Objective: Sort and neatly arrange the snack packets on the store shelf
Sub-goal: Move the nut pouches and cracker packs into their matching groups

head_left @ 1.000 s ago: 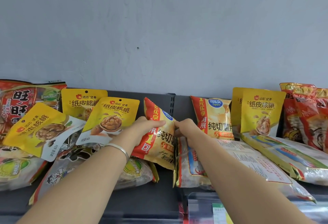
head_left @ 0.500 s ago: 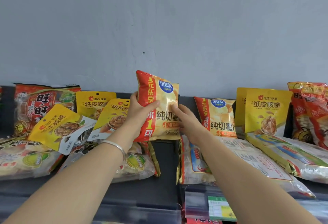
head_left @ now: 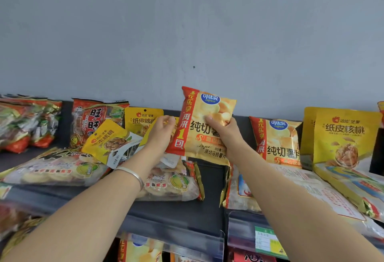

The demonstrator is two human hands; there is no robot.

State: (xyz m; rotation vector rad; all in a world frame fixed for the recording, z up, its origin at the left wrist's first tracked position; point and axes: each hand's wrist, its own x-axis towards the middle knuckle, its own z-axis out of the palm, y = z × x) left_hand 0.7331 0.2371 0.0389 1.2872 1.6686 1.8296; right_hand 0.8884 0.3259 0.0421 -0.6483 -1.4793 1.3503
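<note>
Pale grey wall (head_left: 187, 23) is seen behind a dark shelf (head_left: 166, 207) strewn with snack packets (head_left: 277, 143); above it, a chip packet (head_left: 207, 135) is held upright, gripped by the left hand (head_left: 161, 135) and right hand (head_left: 227, 135).

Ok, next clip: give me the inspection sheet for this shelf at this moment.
Surface: dark shelf, bare strip mid-front.
Job's things: chip packet held upright; matching packet standing to its right; walnut pouches at far right.
Clutter: red cracker bag and clear bags, jumbled at left.
Grippers: left hand and right hand each grip the held packet's sides.
Cables: nothing seen.
Surroundings: grey wall; price label below.
</note>
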